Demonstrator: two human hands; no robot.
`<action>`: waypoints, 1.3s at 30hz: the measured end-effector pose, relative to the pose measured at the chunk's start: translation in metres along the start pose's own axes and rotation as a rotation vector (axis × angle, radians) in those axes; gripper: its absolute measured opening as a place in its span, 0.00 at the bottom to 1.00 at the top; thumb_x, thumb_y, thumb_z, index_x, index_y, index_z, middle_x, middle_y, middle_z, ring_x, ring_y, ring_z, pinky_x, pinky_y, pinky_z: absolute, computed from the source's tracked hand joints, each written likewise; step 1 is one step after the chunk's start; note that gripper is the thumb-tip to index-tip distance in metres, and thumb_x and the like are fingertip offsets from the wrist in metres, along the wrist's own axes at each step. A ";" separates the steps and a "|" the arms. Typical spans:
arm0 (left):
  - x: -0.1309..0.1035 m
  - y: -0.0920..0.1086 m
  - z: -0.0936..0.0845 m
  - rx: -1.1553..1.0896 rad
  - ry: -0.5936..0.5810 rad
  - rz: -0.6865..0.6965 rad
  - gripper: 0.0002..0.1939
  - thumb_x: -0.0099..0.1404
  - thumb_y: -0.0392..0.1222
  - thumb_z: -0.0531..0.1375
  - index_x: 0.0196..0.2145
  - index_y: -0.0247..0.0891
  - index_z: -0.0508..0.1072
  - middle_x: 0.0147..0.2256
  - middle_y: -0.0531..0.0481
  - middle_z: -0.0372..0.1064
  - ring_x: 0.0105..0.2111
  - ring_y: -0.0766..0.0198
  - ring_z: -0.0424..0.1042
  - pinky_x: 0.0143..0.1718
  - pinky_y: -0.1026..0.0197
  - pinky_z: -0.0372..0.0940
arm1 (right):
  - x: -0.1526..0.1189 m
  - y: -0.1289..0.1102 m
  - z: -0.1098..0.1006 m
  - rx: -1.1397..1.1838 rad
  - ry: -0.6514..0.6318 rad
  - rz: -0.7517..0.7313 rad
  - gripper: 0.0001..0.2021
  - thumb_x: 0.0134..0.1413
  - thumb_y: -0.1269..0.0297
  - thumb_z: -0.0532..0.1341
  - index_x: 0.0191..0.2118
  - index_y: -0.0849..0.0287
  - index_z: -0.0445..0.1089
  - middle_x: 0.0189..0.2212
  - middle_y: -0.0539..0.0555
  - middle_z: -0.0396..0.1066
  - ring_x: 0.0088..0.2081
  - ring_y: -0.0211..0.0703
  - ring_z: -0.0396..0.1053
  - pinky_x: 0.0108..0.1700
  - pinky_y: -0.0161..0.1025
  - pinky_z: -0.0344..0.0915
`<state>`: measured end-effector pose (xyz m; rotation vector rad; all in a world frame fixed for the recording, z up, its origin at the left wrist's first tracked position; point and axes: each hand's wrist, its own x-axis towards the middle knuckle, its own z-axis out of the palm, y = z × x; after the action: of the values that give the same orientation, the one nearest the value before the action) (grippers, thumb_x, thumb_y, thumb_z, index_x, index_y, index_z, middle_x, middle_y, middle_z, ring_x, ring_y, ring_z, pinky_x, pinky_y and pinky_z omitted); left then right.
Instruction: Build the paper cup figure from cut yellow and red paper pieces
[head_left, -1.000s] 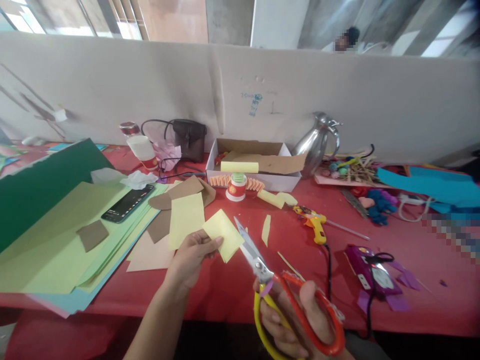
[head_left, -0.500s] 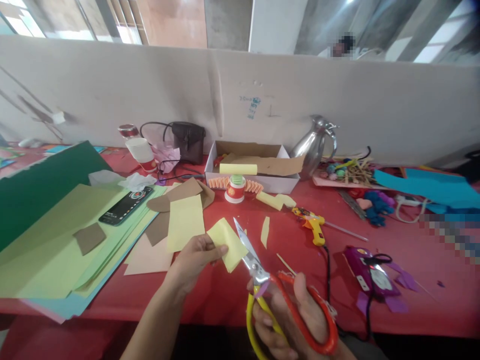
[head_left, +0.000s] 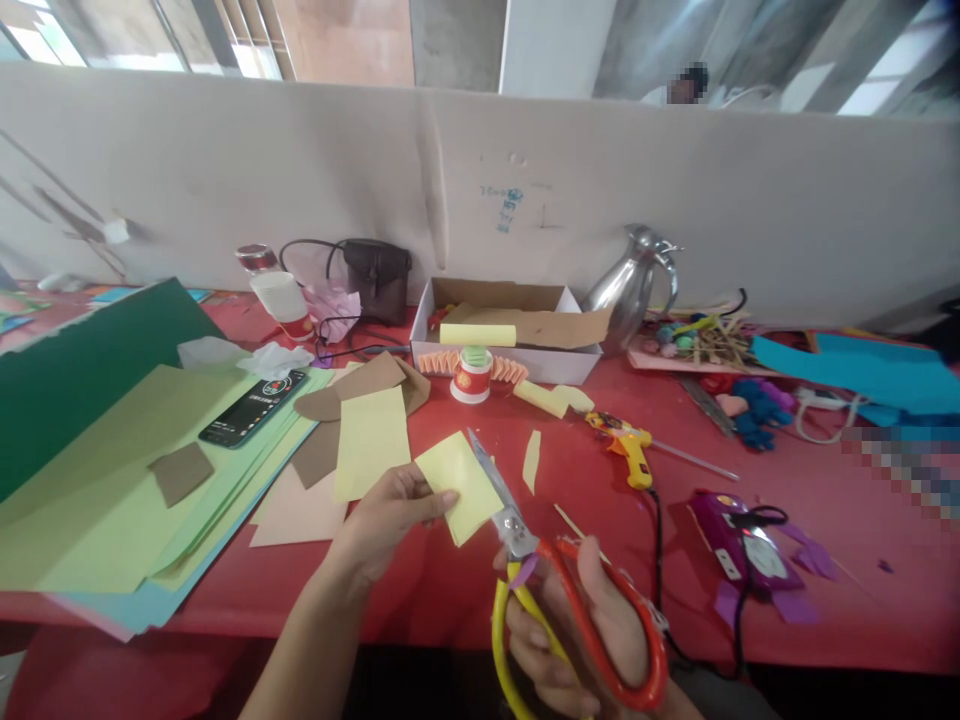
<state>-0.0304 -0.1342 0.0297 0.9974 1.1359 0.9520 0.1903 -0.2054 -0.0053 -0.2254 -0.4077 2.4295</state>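
Observation:
Between thumb and fingers, my left hand [head_left: 397, 515] pinches a small piece of yellow paper [head_left: 465, 490] above the red table. My right hand [head_left: 570, 640] is wrapped round a pair of scissors [head_left: 514, 535] with one yellow and one red handle. Their blades lie along the right edge of the paper, pointing away from me. Beyond stands a red and white paper cup [head_left: 472, 378] with orange pleated strips at its sides and a yellow paper roll [head_left: 478, 335] on top. A yellow paper sliver [head_left: 532, 461] rests right of the blades.
Coloured paper sheets [head_left: 90, 470] with a phone [head_left: 251, 408] on them cover the left. A yellow glue gun [head_left: 630, 445] and a purple device [head_left: 742, 550] with a black cord lie right. Behind are a white box [head_left: 525, 362], a steel jug [head_left: 634, 285] and a dark bag [head_left: 377, 280].
The yellow paper has turned slightly and now looks flatter, its edge lying against the scissor blades. The scissor handles have come a little closer together. Other things on the table stay in place.

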 end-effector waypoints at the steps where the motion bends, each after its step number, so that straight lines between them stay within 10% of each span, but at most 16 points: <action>1: 0.000 -0.001 0.001 0.001 0.000 -0.007 0.13 0.49 0.45 0.72 0.24 0.34 0.74 0.20 0.52 0.66 0.22 0.70 0.60 0.25 0.66 0.56 | 0.001 0.000 -0.001 0.014 -0.004 -0.001 0.35 0.49 0.27 0.53 0.45 0.56 0.70 0.25 0.48 0.61 0.17 0.29 0.52 0.09 0.23 0.50; 8: 0.002 -0.003 -0.004 -0.035 -0.051 -0.030 0.12 0.51 0.43 0.72 0.29 0.34 0.76 0.25 0.51 0.70 0.24 0.70 0.62 0.26 0.66 0.56 | 0.006 -0.004 -0.015 -0.054 -0.216 0.123 0.38 0.52 0.25 0.42 0.26 0.60 0.64 0.13 0.44 0.55 0.08 0.29 0.49 0.05 0.26 0.44; 19: 0.003 -0.009 -0.010 -0.060 -0.083 -0.052 0.12 0.52 0.43 0.70 0.33 0.35 0.77 0.31 0.47 0.76 0.27 0.66 0.69 0.30 0.64 0.59 | -0.002 -0.014 -0.002 -0.402 0.213 0.114 0.37 0.51 0.24 0.41 0.22 0.57 0.58 0.12 0.41 0.49 0.08 0.25 0.41 0.08 0.27 0.38; 23: 0.003 -0.006 -0.017 -0.007 0.035 -0.048 0.13 0.52 0.45 0.70 0.34 0.35 0.79 0.32 0.45 0.78 0.30 0.62 0.72 0.33 0.62 0.62 | -0.012 -0.041 -0.002 -1.069 0.670 -0.060 0.28 0.55 0.32 0.52 0.33 0.56 0.67 0.16 0.44 0.59 0.12 0.32 0.54 0.14 0.31 0.54; 26: 0.009 -0.003 -0.019 0.063 0.149 -0.026 0.13 0.51 0.47 0.70 0.30 0.35 0.79 0.30 0.45 0.77 0.30 0.60 0.72 0.32 0.62 0.62 | -0.017 -0.069 -0.006 -1.883 0.912 -0.179 0.21 0.55 0.50 0.62 0.51 0.53 0.69 0.37 0.55 0.76 0.35 0.49 0.74 0.35 0.40 0.69; 31: 0.020 -0.002 -0.022 0.095 0.191 -0.014 0.13 0.48 0.46 0.71 0.28 0.35 0.78 0.30 0.45 0.78 0.30 0.59 0.74 0.31 0.61 0.63 | -0.023 -0.103 -0.033 -2.512 0.940 -0.082 0.21 0.59 0.63 0.55 0.57 0.59 0.68 0.44 0.63 0.74 0.47 0.59 0.72 0.45 0.50 0.69; 36: 0.020 -0.010 -0.024 -0.002 0.175 -0.014 0.16 0.49 0.47 0.72 0.33 0.35 0.80 0.37 0.42 0.79 0.35 0.56 0.76 0.37 0.58 0.67 | -0.016 -0.101 -0.030 -2.549 1.079 -0.259 0.18 0.57 0.69 0.55 0.51 0.58 0.74 0.48 0.66 0.71 0.52 0.66 0.67 0.51 0.62 0.64; 39: 0.020 -0.011 -0.017 -0.055 0.140 -0.003 0.17 0.49 0.47 0.72 0.35 0.36 0.80 0.39 0.41 0.79 0.37 0.55 0.77 0.39 0.58 0.68 | 0.018 -0.081 -0.005 -2.157 0.897 -0.464 0.21 0.61 0.59 0.56 0.58 0.58 0.66 0.50 0.64 0.71 0.52 0.58 0.69 0.53 0.55 0.65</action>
<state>-0.0431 -0.1161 0.0116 0.8960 1.2204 1.0580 0.2253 -0.1331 0.0170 -1.6262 -1.9900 0.3337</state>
